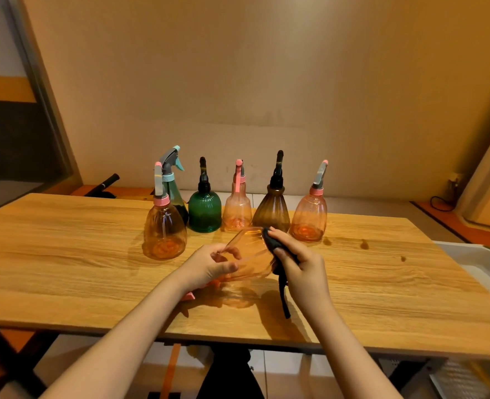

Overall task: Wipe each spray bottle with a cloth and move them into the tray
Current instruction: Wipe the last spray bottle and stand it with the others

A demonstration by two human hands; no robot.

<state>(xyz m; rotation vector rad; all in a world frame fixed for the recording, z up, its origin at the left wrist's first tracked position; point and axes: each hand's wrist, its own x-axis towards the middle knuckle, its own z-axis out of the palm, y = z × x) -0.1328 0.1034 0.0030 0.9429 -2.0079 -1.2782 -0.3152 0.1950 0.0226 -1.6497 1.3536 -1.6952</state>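
We see the left hand (213, 264) gripping an orange bottle (248, 254) held tipped on its side above the table (65, 254), fingers curled round its narrow end, base pointing toward twelve o'clock. At three o'clock of that bottle, the right hand (298, 266) pinches a dark cloth (274, 244) and presses it against the bottle's wall near the base; a tail of cloth hangs down toward six o'clock.

Beyond the hands, toward twelve o'clock, six more bottles stand upright in a loose row. At ten o'clock stands a pink bottle (164, 226) with a grey trigger; just behind it we see a dark teal bottle (174, 185). Then, running toward one o'clock: a green bottle (205, 210), a pale pink bottle (237, 208), a brown bottle (271, 208), and another pink bottle (309, 217).

The white tray (474, 257) sits at three o'clock, at the table's right edge, partly out of view, well apart from every bottle.
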